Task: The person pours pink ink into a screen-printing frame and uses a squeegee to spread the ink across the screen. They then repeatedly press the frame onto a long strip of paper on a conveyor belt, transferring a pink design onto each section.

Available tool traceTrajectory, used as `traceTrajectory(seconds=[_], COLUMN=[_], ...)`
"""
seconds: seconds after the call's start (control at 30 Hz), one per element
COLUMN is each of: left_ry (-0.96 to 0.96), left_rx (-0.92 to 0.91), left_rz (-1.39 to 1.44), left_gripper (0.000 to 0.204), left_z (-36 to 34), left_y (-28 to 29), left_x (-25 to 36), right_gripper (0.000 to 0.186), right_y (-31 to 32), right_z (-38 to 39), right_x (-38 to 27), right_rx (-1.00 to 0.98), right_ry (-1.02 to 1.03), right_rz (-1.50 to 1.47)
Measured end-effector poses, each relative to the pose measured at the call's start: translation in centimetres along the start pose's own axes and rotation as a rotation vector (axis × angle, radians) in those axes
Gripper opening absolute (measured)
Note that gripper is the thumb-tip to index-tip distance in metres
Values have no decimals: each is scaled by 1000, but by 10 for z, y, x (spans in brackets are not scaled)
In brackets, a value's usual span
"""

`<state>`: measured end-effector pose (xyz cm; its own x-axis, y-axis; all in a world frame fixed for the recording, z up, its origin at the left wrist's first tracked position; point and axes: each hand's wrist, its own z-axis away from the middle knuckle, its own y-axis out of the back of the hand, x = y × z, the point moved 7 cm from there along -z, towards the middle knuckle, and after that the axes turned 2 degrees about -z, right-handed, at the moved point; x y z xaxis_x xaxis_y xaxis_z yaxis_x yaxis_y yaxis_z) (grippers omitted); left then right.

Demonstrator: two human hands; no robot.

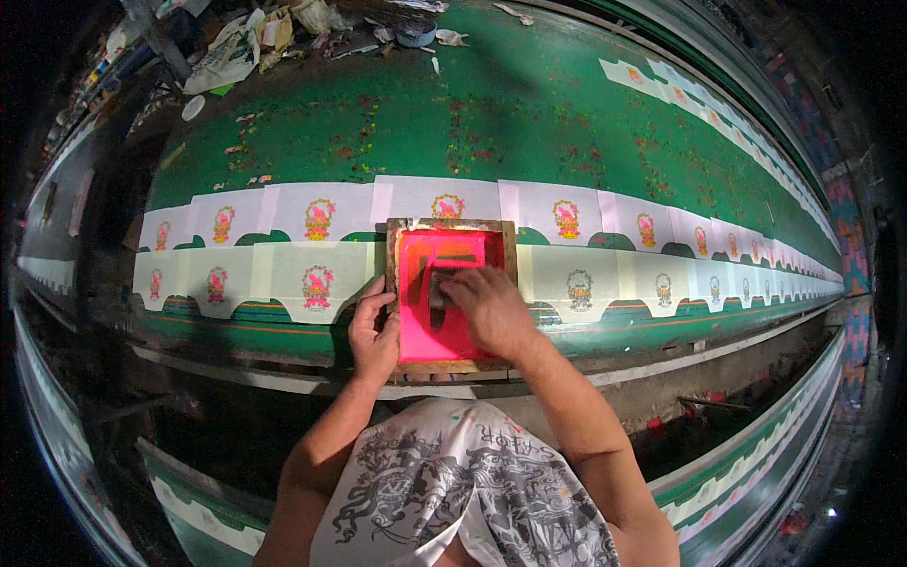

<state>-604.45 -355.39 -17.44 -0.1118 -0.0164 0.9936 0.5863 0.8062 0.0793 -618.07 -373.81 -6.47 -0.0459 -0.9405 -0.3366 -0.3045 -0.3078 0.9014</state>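
A small wooden printing frame (pixel 451 227) with a bright pink screen lies on the near row of white fabric pieces (pixel 283 274) on a long green table (pixel 529 123). My left hand (pixel 372 333) grips the frame's left edge near its front corner. Over the pink screen, my right hand (pixel 488 304) is closed on a small squeegee (pixel 442 276), which rests on the mesh. Pieces to the left carry a pink and yellow emblem; those to the right of the frame in the near row show only a dark outline (pixel 579 286).
A second row of printed white pieces (pixel 567 217) runs behind the frame, and another line (pixel 680 94) curves along the far edge. Crumpled paper, rags and a small tub (pixel 416 36) sit at the table's far end. A grey ledge (pixel 661 364) borders the near side.
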Motion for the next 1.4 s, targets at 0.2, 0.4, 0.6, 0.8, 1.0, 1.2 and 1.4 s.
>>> traceTrajectory(seconds=[0.2, 0.4, 0.6, 0.8, 1.0, 1.2, 1.4], left_ry=[-14, 12, 70, 5, -3, -51, -186], left_rx=[45, 2, -9, 28, 30, 0, -33], left_rz=[-19, 100, 114, 89, 78, -74, -351], left_gripper=[31, 36, 40, 34, 36, 46, 42], left_z=[0, -1, -1, -1, -1, 1, -2], left_y=[-2, -4, -4, -3, -2, -5, -4], left_x=[3, 2, -1, 1, -4, 1, 14], right_gripper=[48, 45, 47, 58, 58, 57, 54], right_y=[-1, 23, 24, 11, 0, 4, 4], right_z=[49, 35, -35, -34, 16, 55, 73], right_x=[-55, -39, 29, 32, -28, -71, -80], right_rx=[-59, -233, -31, 0, -48, -62, -136], right_ry=[-31, -29, -26, -121, -71, -90, -112], right_rz=[-51, -289, -161, -14, 41, -30, -118])
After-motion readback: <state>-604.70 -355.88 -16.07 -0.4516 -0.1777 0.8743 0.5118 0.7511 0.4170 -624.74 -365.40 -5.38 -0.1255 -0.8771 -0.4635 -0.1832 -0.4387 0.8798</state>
